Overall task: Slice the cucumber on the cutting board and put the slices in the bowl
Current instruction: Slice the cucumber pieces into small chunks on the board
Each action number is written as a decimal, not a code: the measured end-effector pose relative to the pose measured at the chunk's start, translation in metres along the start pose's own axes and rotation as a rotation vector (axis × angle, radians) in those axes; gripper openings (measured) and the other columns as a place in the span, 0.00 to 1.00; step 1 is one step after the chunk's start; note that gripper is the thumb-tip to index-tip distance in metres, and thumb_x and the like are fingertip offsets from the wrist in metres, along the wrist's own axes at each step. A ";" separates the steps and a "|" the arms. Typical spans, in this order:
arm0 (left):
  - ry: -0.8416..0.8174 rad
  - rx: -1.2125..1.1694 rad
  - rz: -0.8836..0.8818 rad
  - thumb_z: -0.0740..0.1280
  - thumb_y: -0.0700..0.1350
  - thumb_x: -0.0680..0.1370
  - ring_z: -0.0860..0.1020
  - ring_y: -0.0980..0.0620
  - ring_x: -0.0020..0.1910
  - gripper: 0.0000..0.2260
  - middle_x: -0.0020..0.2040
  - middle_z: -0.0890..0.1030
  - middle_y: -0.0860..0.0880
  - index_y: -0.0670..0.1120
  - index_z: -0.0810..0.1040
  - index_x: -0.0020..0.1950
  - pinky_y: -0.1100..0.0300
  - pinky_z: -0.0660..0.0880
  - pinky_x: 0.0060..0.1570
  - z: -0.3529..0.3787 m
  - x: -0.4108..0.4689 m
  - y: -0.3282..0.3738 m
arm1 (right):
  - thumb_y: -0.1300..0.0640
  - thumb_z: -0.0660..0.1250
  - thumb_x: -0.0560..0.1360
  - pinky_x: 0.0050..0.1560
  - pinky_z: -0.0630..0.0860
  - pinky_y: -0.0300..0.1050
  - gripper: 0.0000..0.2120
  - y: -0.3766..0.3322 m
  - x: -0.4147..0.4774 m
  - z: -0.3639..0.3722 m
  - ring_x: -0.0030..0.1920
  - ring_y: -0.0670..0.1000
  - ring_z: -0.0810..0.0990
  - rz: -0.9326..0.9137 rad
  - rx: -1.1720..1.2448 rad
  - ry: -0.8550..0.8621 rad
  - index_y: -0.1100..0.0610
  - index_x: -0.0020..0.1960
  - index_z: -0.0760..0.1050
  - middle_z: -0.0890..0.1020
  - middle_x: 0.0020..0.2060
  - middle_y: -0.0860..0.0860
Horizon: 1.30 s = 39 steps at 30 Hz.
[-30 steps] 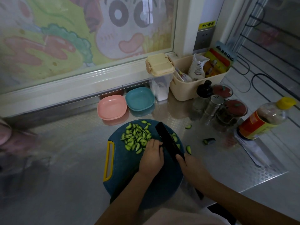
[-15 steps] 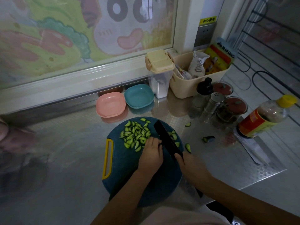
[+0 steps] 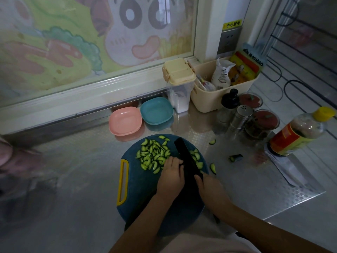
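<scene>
While I am monitoring the head view from the remote station, the right hand (image 3: 211,190) is gripping the near end of the knife (image 3: 186,157). Its fingers are closing over the handle, which is mostly hidden beneath the hand. The black blade is pointing away from the person and is standing across the right half of the cutting board (image 3: 138,194).

The left hand (image 3: 171,178) is resting on the board just left of the blade, with its fingers curling downward and its fingertips touching the blade's side. I am unable to confirm whether this hand is holding anything, because the area under its fingers is hidden.

The cucumber slices (image 3: 153,156) are lying in a loose pile on the far left part of the board, just beyond the left hand. A smaller group of slices (image 3: 196,157) is lying on the board to the right of the blade. Two stray slices (image 3: 212,168) are lying off the board on the steel counter (image 3: 73,179). A dark cucumber end (image 3: 235,157) is lying further right, apart from the board.

The pink bowl (image 3: 125,123) and the teal bowl (image 3: 156,113) are sitting side by side beyond the board, near the window frame. A bottle (image 3: 299,132) with a yellow cap is standing at the right of the counter.
</scene>
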State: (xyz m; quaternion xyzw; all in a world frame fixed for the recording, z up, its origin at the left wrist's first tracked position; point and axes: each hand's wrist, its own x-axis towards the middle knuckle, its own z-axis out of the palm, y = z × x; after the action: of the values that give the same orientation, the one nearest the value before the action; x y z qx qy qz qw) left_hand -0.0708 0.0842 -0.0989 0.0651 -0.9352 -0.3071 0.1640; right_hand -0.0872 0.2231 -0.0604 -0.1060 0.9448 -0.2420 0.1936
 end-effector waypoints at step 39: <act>-0.001 0.024 -0.009 0.56 0.42 0.76 0.66 0.53 0.41 0.06 0.41 0.72 0.46 0.42 0.71 0.43 0.61 0.64 0.40 0.002 0.000 -0.002 | 0.46 0.49 0.82 0.27 0.66 0.35 0.18 0.000 -0.009 -0.013 0.28 0.44 0.69 -0.029 -0.188 -0.041 0.51 0.35 0.61 0.69 0.29 0.47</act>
State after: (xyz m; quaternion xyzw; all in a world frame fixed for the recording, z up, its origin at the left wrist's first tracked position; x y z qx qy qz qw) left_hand -0.0716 0.0838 -0.1021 0.0713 -0.9385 -0.2969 0.1613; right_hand -0.0848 0.2314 -0.0471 -0.1425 0.9576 -0.1528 0.1986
